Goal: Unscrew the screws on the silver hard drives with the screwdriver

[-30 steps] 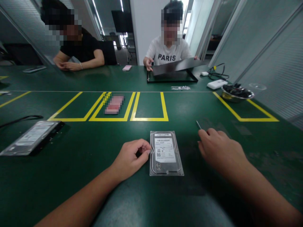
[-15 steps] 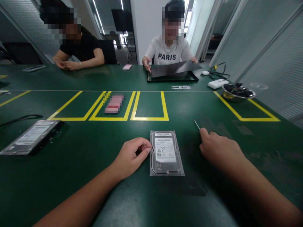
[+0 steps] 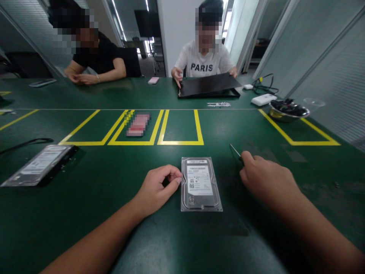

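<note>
A silver hard drive (image 3: pixel 200 183) lies label-up on the green table in front of me. My left hand (image 3: pixel 157 188) rests curled against the drive's left edge, thumb and forefinger pinched at its side. My right hand (image 3: pixel 266 179) is closed around a thin screwdriver (image 3: pixel 235 152) whose metal tip points up and left, just right of the drive's top corner. The tool's handle is hidden in my fist.
A second hard drive (image 3: pixel 40 165) lies at the left by a black cable. Yellow taped boxes (image 3: pixel 179 129) mark the table's middle. Across the table one person holds a black panel (image 3: pixel 209 84); another sits at the far left. A metal bowl (image 3: pixel 288 111) and white box (image 3: pixel 263 99) stand at right.
My right hand has shifted slightly left, bringing the screwdriver tip nearer the drive. The person opposite has lowered the black panel flat. My left hand stays put.
</note>
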`<state>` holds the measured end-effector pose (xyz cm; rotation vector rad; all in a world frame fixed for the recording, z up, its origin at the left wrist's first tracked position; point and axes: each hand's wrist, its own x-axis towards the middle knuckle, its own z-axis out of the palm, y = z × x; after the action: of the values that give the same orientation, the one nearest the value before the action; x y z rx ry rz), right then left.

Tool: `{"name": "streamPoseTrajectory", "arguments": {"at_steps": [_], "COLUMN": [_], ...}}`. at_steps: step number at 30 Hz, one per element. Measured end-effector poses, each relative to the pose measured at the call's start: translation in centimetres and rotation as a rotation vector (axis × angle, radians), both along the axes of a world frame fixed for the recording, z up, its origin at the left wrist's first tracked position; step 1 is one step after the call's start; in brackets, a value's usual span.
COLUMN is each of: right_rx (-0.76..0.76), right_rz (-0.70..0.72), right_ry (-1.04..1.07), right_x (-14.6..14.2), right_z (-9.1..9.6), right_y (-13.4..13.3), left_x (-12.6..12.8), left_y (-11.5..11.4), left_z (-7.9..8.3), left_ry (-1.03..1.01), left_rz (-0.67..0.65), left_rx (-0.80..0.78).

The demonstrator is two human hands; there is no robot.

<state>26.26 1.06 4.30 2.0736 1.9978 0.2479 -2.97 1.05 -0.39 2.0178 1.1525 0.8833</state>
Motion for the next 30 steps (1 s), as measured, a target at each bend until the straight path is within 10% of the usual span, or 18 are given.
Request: {"name": "streamPoseTrajectory", "arguments": {"at_steps": [30], "right_rx": [0.049], "right_rz": [-0.066], "right_ry": [0.061], "right_x": [0.6], "right_z": [1.4], "right_y": [0.1], "left_x": [0.5], "left_y": [0.6], "left_z": [0.0], "left_ry": [0.076], "left_rz": [-0.008], "left_rx": [-0.048]}}
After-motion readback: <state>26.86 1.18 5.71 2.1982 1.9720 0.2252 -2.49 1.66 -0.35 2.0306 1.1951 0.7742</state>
